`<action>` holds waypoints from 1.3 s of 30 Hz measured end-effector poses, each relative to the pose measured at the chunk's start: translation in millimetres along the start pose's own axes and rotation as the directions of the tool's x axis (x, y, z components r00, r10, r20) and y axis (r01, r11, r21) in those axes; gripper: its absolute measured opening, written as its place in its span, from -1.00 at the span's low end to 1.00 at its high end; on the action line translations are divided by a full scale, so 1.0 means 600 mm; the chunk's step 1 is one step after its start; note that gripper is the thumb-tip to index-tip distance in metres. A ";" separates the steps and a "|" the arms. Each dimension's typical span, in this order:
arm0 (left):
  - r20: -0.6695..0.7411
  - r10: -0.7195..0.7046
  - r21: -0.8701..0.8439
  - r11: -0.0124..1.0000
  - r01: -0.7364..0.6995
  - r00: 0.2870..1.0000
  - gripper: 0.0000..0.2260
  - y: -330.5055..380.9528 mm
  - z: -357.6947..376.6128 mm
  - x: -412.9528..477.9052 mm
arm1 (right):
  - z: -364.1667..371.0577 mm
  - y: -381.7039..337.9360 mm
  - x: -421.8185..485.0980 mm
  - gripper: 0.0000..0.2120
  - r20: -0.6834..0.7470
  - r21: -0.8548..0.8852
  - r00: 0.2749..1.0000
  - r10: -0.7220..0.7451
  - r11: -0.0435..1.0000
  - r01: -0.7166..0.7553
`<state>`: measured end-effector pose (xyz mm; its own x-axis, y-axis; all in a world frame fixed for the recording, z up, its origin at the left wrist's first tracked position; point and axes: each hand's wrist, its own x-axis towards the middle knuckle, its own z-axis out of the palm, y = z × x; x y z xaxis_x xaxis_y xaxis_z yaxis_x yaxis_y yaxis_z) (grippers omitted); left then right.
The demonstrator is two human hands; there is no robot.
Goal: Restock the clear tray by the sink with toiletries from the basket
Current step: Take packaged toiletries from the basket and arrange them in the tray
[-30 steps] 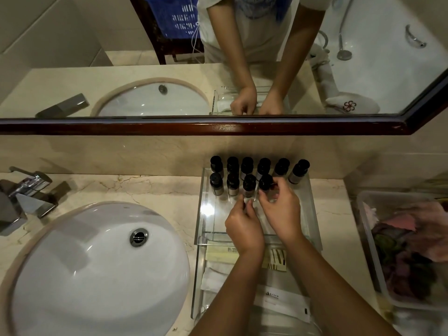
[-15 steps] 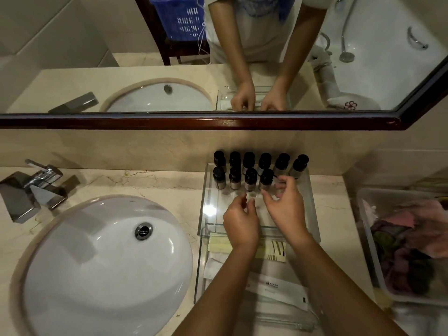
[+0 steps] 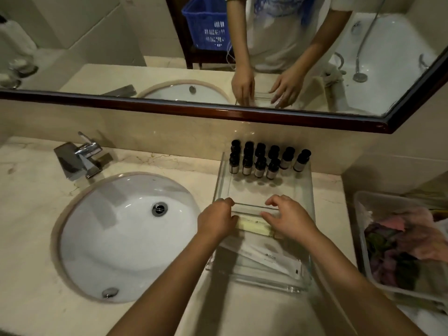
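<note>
Obs.: clear tray stands on the marble bench, at 3 o'clock from the sink, long axis running 12 to 6.

Contents:
- 12 o'clock end: small bottles, black caps, pale labels, upright. Back row of six against the wall, front row of four. The front row stops short at its 3 o'clock side.
- Middle: bare clear floor.
- 6 o'clock end: pale yellow packet lying crosswise, then white sachets laid flat, one over another.

Hands: both are over the clear cross-wall at mid-tray. The left hand is at the 9 o'clock side, fingers bent, with nothing between them. The right hand is at the 3 o'clock side, fingers loosely curled and spread, also empty. I read both as released. Whether fingertips touch the cross-wall cannot be told.

Judgement: the bottles are packed tight at the back, likely to keep the front free for flat items. Hands sit level on each side, as if to square up or shift the tray.

Blue basket shows only in the mirror, behind the person. Plastic tub of pink and green items is at 3 o'clock from the tray.
</note>
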<state>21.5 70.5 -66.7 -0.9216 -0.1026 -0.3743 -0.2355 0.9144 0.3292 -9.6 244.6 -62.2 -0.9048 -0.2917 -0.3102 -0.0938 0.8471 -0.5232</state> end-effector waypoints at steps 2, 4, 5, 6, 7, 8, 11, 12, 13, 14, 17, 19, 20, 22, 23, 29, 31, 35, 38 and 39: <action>-0.006 -0.015 0.076 0.997 0.015 1.000 -0.67 -0.023 -0.017 -0.027 | 0.003 -0.029 -0.013 -0.60 0.059 -0.122 0.997 -0.059 0.990 0.066; -0.020 -0.033 0.138 0.990 0.035 0.999 -0.68 -0.047 -0.031 -0.055 | 0.012 -0.062 -0.025 -0.60 0.106 -0.226 0.986 -0.126 0.963 0.148; -0.032 -0.050 0.162 0.985 0.054 0.998 -0.68 -0.062 -0.038 -0.072 | 0.019 -0.082 -0.031 -0.60 0.137 -0.274 0.977 -0.165 0.941 0.197; -0.042 -0.068 0.181 0.981 0.075 0.997 -0.69 -0.079 -0.044 -0.090 | 0.027 -0.103 -0.038 -0.60 0.167 -0.318 0.965 -0.202 0.915 0.246; -0.049 -0.090 0.198 0.975 0.098 0.995 -0.69 -0.097 -0.049 -0.110 | 0.037 -0.125 -0.044 -0.60 0.198 -0.362 0.952 -0.235 0.885 0.294; -0.053 -0.113 0.217 0.969 0.122 0.992 -0.69 -0.116 -0.053 -0.130 | 0.047 -0.146 -0.050 -0.60 0.222 -0.402 0.938 -0.266 0.851 0.337; -0.043 -0.212 0.236 0.947 0.217 0.976 -0.68 -0.181 -0.062 -0.200 | 0.077 -0.214 -0.070 -0.61 0.285 -0.487 0.888 -0.360 0.744 0.458; -0.041 -0.258 0.223 0.939 0.260 0.965 -0.68 -0.207 -0.065 -0.230 | 0.091 -0.241 -0.078 -0.62 0.308 -0.505 0.868 -0.390 0.706 0.497; -0.042 -0.304 0.208 0.929 0.306 0.952 -0.69 -0.235 -0.067 -0.261 | 0.104 -0.270 -0.088 -0.63 0.325 -0.516 0.848 -0.419 0.672 0.530; -0.041 -0.348 0.191 0.917 0.350 0.936 -0.70 -0.257 -0.067 -0.287 | 0.114 -0.294 -0.097 -0.63 0.333 -0.524 0.831 -0.446 0.645 0.556; -0.059 -0.506 0.116 0.853 0.509 0.861 -0.72 -0.346 -0.062 -0.400 | 0.170 -0.396 -0.143 -0.63 0.372 -0.527 0.749 -0.549 0.539 0.657; -0.092 -0.599 0.041 0.796 0.604 0.796 -0.73 -0.397 -0.058 -0.484 | 0.213 -0.468 -0.187 -0.64 0.404 -0.518 0.679 -0.613 0.459 0.722; -0.108 -0.647 -0.002 0.759 0.651 0.754 -0.73 -0.425 -0.052 -0.537 | 0.242 -0.507 -0.218 -0.64 0.426 -0.502 0.637 -0.643 0.417 0.758; -0.107 -0.735 -0.081 0.678 0.731 0.670 -0.73 -0.472 -0.034 -0.650 | 0.305 -0.576 -0.288 -0.63 0.479 -0.452 0.552 -0.682 0.348 0.821; -0.105 -0.775 -0.114 0.632 0.767 0.623 -0.74 -0.495 -0.019 -0.711 | 0.340 -0.608 -0.327 -0.64 0.505 -0.418 0.510 -0.697 0.320 0.850; 0.042 -0.946 -0.251 0.301 0.920 0.321 -0.67 -0.576 0.107 -1.068 | 0.542 -0.743 -0.599 -0.67 0.677 -0.210 0.188 -0.712 0.058 0.976; 0.122 -0.972 -0.304 0.157 0.940 0.201 -0.65 -0.582 0.153 -1.178 | 0.603 -0.772 -0.697 -0.65 0.711 -0.113 0.057 -0.701 -0.033 0.993; 0.249 -0.968 -0.433 -0.121 0.893 -0.011 -0.71 -0.558 0.236 -1.344 | 0.687 -0.802 -0.868 -0.62 0.758 0.035 -0.149 -0.635 -0.189 0.981; 0.333 -0.936 -0.475 -0.269 0.838 -0.111 -0.72 -0.526 0.295 -1.433 | 0.736 -0.813 -0.977 -0.63 0.777 0.128 -0.287 -0.560 -0.306 0.943; 0.363 -0.922 -0.485 -0.311 0.817 -0.136 -0.73 -0.517 0.311 -1.454 | 0.746 -0.815 -1.004 -0.64 0.780 0.150 -0.321 -0.538 -0.338 0.929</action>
<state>956.2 -50.3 -4.2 0.4545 -0.6871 -0.5669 -0.8293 -0.5587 0.0122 767.2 -192.8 25.1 0.6649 -0.7081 -0.2378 -0.7468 -0.6239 -0.2304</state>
